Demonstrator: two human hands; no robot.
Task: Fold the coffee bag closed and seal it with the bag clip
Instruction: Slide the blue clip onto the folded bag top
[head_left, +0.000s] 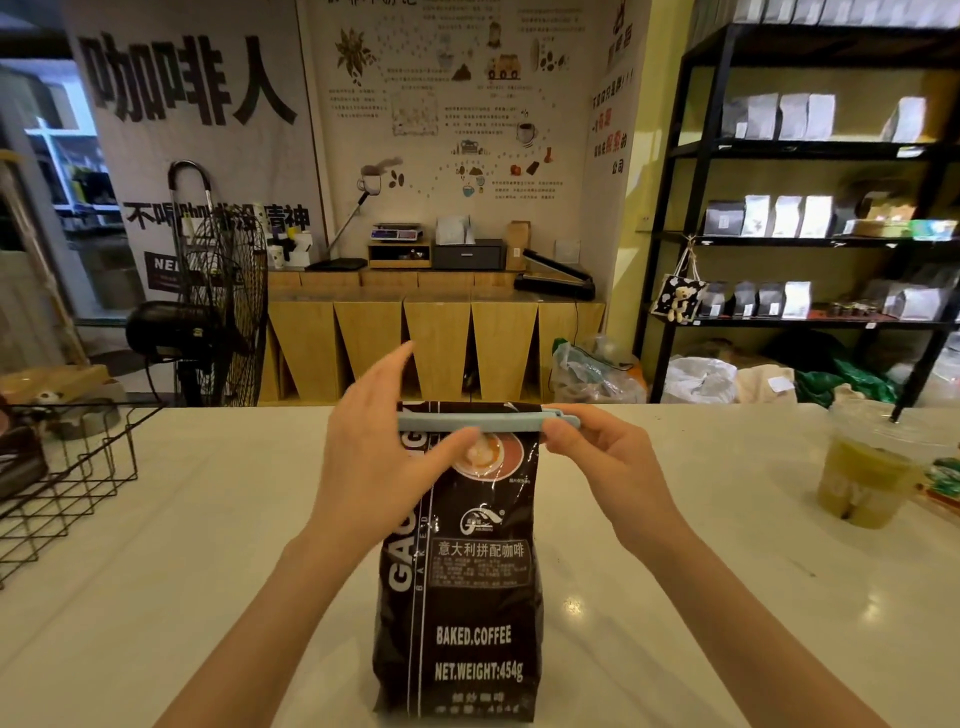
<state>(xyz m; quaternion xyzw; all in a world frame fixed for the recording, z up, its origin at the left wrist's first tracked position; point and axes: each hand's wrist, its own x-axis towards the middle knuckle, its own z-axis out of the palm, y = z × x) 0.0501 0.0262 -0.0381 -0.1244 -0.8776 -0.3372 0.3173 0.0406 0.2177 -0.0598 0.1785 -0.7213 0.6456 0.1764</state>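
Note:
A dark brown coffee bag (467, 613) with white lettering stands upright on the white counter (208, 545) in front of me. A long light-blue bag clip (498, 423) lies across its folded top edge. My left hand (374, 467) rests against the bag's upper left, thumb under the clip and fingers raised and spread behind it. My right hand (597, 457) pinches the clip's right end between thumb and fingers.
A black wire basket (67, 478) stands at the counter's left edge. A plastic cup of green drink (862, 473) sits at the right. Beyond the counter are a floor fan (218, 301), wooden cabinets and black shelves (810, 234) with bags.

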